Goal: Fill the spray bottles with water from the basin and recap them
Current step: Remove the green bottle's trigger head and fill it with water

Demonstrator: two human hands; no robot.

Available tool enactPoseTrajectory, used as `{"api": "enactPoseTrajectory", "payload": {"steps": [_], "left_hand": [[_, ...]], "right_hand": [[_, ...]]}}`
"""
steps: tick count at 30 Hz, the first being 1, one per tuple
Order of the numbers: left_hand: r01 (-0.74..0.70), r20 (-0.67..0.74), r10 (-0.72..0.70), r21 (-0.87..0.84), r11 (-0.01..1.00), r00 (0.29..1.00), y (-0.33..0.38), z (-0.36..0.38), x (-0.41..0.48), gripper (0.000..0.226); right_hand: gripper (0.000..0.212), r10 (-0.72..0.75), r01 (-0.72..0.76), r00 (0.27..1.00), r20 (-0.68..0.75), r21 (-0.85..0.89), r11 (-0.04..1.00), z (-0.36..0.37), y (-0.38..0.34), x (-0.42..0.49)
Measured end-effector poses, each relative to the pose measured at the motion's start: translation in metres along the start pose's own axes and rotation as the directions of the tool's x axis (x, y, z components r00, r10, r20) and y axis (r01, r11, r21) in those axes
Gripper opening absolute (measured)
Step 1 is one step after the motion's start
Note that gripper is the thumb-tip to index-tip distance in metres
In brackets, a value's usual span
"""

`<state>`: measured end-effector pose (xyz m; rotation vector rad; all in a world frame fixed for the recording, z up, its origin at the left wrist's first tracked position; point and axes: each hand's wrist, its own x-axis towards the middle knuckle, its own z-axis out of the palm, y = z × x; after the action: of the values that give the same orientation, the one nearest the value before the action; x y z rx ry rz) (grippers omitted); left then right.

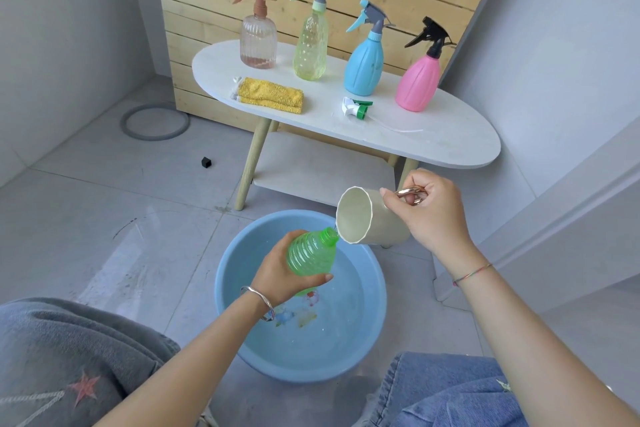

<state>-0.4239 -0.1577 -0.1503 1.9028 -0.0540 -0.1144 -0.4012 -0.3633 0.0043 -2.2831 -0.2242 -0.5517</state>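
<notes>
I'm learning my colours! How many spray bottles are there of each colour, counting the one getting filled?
Clear bottle: 1
Yellow bottle: 1
Blue bottle: 1
Pink bottle: 1
Green bottle: 1, held by the left hand while the right hand tips the cup at its mouth
Total: 5

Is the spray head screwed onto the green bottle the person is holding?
No. The green bottle has a bare open neck, and a white-and-green spray head lies loose on the white table.

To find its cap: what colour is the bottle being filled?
The bottle is translucent green; head view.
</notes>
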Motion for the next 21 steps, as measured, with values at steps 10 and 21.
{"api": "enactPoseTrajectory", "payload": {"steps": [10,21], "left_hand": [[0.009,0.001,-0.009,0.001,1.000,1.000,-0.0014,0.0006,-0.0017,0.069],[0.005,0.003,-0.005,0.004,1.000,1.000,-0.0029,0.0013,-0.0022,0.071]], "right_hand": [[0.042,-0.058,0.058,0.998,0.006,-0.043,0.997,0.0025,-0.0008,-0.0014],[0.041,-0.115,0.115,0.993,0.011,-0.064,0.991,0.0035,-0.0029,0.0003]]}}
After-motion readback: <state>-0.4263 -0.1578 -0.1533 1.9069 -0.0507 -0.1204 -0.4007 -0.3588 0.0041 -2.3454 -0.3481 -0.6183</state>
